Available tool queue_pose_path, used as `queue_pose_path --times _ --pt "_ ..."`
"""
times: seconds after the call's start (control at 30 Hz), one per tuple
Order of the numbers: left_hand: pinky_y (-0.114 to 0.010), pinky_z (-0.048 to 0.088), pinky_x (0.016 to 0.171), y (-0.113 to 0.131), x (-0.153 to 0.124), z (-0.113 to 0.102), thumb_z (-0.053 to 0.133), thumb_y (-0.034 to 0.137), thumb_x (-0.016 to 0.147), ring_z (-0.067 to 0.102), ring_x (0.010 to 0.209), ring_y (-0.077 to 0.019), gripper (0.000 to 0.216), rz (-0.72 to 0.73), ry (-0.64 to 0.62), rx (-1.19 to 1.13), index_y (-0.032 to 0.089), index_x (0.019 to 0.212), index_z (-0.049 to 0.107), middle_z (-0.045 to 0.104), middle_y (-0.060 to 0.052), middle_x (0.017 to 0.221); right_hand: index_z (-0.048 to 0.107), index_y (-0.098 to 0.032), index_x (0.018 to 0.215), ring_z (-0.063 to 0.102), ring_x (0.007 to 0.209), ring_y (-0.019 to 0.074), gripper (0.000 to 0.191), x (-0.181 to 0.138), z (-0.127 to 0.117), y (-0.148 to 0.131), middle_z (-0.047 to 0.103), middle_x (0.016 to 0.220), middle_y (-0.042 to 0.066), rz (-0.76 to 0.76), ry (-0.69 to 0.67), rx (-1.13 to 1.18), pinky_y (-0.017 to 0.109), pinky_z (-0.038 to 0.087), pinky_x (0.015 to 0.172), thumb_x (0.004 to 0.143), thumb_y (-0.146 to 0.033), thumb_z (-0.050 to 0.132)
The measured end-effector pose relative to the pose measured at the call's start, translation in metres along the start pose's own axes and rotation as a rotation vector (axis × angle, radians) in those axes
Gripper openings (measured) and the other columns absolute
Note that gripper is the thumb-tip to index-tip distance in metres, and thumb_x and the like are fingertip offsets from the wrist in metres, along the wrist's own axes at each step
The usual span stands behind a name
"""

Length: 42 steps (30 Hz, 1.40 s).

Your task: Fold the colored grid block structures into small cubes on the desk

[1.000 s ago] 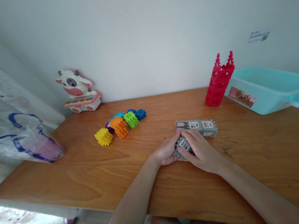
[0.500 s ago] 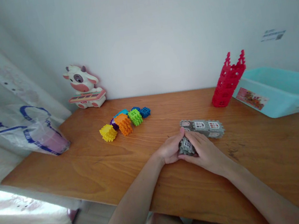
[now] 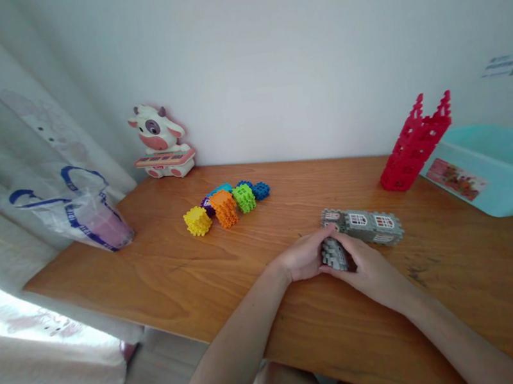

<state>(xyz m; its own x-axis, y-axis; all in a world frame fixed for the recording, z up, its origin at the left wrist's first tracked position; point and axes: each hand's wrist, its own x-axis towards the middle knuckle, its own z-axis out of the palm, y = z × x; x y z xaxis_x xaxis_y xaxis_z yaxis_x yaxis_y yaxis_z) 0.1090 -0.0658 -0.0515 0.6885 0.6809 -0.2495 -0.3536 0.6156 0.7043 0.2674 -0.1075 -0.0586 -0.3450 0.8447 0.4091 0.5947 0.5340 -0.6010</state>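
Both hands are closed around a grey interlocking toy block [image 3: 334, 255] with toothed edges, held low over the table near its front. My left hand [image 3: 306, 255] grips its left side, the fingers partly hidden behind it. From the right, my right hand [image 3: 363, 269] wraps over it with thumb below and fingers on top. A brick-patterned face of the block shows between the hands. Just behind them lies a joined row of grey blocks [image 3: 373, 225] with white lattice windows; its left end is close to my fingertips, and whether they touch I cannot tell.
On the wooden table [image 3: 192, 280], yellow [image 3: 197, 221], orange [image 3: 224, 209], green [image 3: 244, 198] and blue [image 3: 261, 190] block stacks sit left of centre. A red block tower [image 3: 412, 144] leans beside a turquoise bin [image 3: 504, 191]. A cow keyboard toy [image 3: 162, 145] and bagged drink [image 3: 106, 227] stand left.
The block in my hands has turned: its lattice window face showed before, and a brick-patterned face shows now. The camera has swung slightly left, so the whole scene sits further right.
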Motion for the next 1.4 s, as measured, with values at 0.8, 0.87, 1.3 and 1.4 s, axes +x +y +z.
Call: queue_pose_path --times 0.8,0.87,1.3,1.4 --pt "-0.034 0.05 0.089 0.026 -0.016 -0.004 0.081 0.045 0.07 0.065 0.092 -0.0179 0.05 0.4 0.148 0.394 0.016 0.108 0.069 0.069 -0.008 0.108 0.019 -0.03 0.155 0.041 0.139 0.0323 0.087 0.001 -0.005 -0.004 0.038 0.154 0.01 -0.017 0.115 -0.022 0.056 0.037 0.113 0.085 -0.045 0.069" --pt "-0.036 0.05 0.089 0.031 -0.017 -0.012 0.075 0.05 0.075 0.065 0.096 -0.0218 0.047 0.535 0.366 0.701 0.016 0.107 0.07 0.07 -0.01 0.107 0.022 -0.03 0.154 0.042 0.137 0.0317 0.08 0.0 -0.004 -0.003 0.041 0.152 0.01 -0.013 0.134 -0.021 0.055 0.04 0.112 0.088 -0.043 0.066" --pt "-0.037 0.051 0.087 0.031 -0.023 -0.036 0.069 0.036 0.084 0.066 0.101 -0.0268 0.039 0.534 0.671 1.738 0.019 0.117 0.058 0.07 -0.01 0.109 0.033 -0.029 0.147 0.054 0.124 0.0286 0.059 0.001 -0.006 -0.008 0.047 0.146 0.011 -0.027 0.122 -0.005 0.047 0.055 0.094 0.094 -0.035 0.057" --pt "-0.037 0.05 0.091 0.03 -0.021 -0.038 0.067 0.036 0.085 0.064 0.103 -0.0267 0.03 0.565 0.655 1.782 0.019 0.108 0.062 0.07 -0.01 0.108 0.034 -0.028 0.147 0.056 0.122 0.0273 0.058 0.0 -0.004 -0.005 0.049 0.144 0.012 -0.038 0.116 -0.008 0.046 0.055 0.093 0.094 -0.033 0.057"
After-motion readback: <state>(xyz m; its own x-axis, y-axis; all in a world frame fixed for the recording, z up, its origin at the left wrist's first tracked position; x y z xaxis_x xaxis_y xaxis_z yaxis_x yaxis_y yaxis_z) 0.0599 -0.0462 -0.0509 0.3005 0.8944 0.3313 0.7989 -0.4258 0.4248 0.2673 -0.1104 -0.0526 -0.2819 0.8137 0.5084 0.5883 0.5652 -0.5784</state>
